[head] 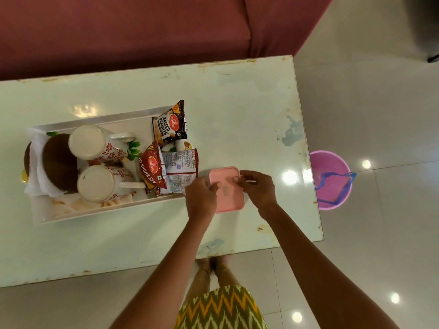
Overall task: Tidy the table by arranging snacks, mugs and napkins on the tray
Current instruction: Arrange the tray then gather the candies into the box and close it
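A pink square lidded box (229,193) lies on the white table just right of the tray (99,211). My left hand (200,198) grips its left edge and my right hand (257,188) rests fingers on its top right edge. The tray holds two white mugs with red flower prints (91,141) (99,182), two brown coconuts (58,161), white napkins (35,176) and snack packets: salted peanuts (169,123), a red bhujia sev pack (153,166) and a white pack (181,173).
A maroon sofa (142,29) runs along the table's far side. A pink bucket (332,180) with a blue handle stands on the tiled floor beyond the table's right edge. My feet and patterned skirt (221,307) are below the near edge.
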Available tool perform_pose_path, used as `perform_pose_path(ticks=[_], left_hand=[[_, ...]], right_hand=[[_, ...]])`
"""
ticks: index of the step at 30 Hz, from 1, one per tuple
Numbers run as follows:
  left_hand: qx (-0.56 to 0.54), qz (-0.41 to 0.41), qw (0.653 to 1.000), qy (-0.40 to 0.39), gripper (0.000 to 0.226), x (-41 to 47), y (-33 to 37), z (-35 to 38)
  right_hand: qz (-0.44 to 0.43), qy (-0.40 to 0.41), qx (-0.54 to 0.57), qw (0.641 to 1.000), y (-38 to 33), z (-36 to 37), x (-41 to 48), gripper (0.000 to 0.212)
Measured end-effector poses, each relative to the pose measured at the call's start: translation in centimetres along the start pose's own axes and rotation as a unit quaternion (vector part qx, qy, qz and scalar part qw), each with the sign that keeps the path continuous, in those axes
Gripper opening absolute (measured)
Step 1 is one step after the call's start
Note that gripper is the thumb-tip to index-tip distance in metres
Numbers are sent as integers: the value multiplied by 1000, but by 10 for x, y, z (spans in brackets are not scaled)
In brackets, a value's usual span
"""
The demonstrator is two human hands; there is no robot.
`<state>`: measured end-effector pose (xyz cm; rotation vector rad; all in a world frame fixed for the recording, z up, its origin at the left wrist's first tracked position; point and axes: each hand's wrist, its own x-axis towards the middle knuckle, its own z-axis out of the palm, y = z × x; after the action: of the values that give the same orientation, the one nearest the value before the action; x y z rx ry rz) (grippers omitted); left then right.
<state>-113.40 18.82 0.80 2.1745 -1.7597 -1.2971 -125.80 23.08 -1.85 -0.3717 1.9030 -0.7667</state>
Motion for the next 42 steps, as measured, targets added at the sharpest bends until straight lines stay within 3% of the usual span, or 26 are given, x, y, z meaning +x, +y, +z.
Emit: perform_pose_path(ticks=[4, 12, 21, 28, 38, 42], left_hand=[[-31, -44, 999, -8, 29, -22, -17, 11], [-44, -117, 991, 45, 23, -26, -14, 13], [-37, 21, 995, 93, 20, -9, 17, -4], [3, 28, 997, 69, 25, 28, 32, -18], [18, 34, 998, 58, 28, 30, 23, -17], [38, 45, 996, 73, 29, 27, 23, -17]], right_hand=[[17, 6, 3, 1000, 21, -1, -20, 38], [46, 97, -36, 994, 26, 7, -22, 19], [28, 85, 29, 996, -20, 5, 2, 23], [13, 93, 39, 995, -55, 26, 35, 23], [2, 83, 23, 996, -50, 29, 40, 23], [-8, 78, 0, 997, -49, 30, 37, 41]])
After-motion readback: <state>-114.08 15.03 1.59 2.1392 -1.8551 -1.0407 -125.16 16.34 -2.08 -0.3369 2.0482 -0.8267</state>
